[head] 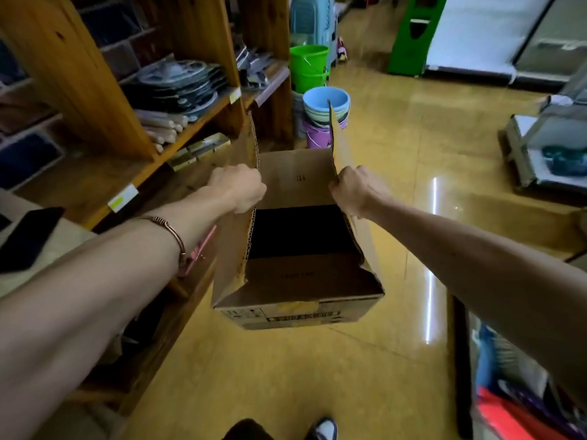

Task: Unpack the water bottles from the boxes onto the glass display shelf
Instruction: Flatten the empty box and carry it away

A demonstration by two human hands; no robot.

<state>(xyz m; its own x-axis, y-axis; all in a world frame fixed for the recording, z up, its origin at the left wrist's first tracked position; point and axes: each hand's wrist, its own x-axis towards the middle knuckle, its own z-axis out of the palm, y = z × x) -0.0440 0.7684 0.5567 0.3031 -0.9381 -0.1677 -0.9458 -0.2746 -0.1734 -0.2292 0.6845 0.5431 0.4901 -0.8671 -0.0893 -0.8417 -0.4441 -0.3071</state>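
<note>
An open brown cardboard box (pixel 298 300) hangs above the yellow floor between my outstretched arms. My left hand (pixel 239 187) grips the upright left flap (pixel 251 144). My right hand (pixel 355 190) grips the upright right flap (pixel 341 144). The box's inside is dark, and no bottles show in it. A glass display case (pixel 546 144) with a metal frame stands at the right edge, holding something blue-green.
Wooden shelves (pixel 133 173) with plates and rolling pins run along the left. Stacked buckets and basins (pixel 324 106) stand on the floor beyond the box. A green stand (pixel 413 33) is at the back. Coloured goods (pixel 514 408) lie at the lower right. My shoe (pixel 324 428) shows below.
</note>
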